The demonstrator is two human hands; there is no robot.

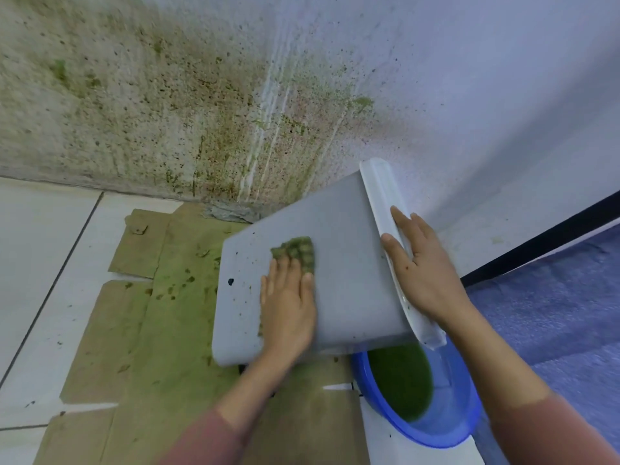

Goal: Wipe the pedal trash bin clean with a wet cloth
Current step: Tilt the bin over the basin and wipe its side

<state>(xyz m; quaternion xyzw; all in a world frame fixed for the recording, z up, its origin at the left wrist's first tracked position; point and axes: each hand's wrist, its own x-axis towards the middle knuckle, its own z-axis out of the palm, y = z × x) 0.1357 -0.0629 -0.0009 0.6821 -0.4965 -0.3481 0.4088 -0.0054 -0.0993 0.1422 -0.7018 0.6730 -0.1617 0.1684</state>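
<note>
The grey pedal trash bin (339, 229) lies tipped on its side over the floor, its white lid (382, 193) at the right end. Dark and green specks dot its upward side. My left hand (288, 307) presses flat on a green-stained wet cloth (297, 251) against that side, the cloth sticking out past my fingertips. My right hand (422, 266) grips the lid edge and rim of the bin, steadying it.
A blue basin (463, 427) with green water sits under the bin's lid end. Flattened cardboard (151, 347), stained green, covers the white tiled floor (40, 250). The wall (201, 95) behind is heavily spattered green and brown. A blue mat (553, 313) lies at right.
</note>
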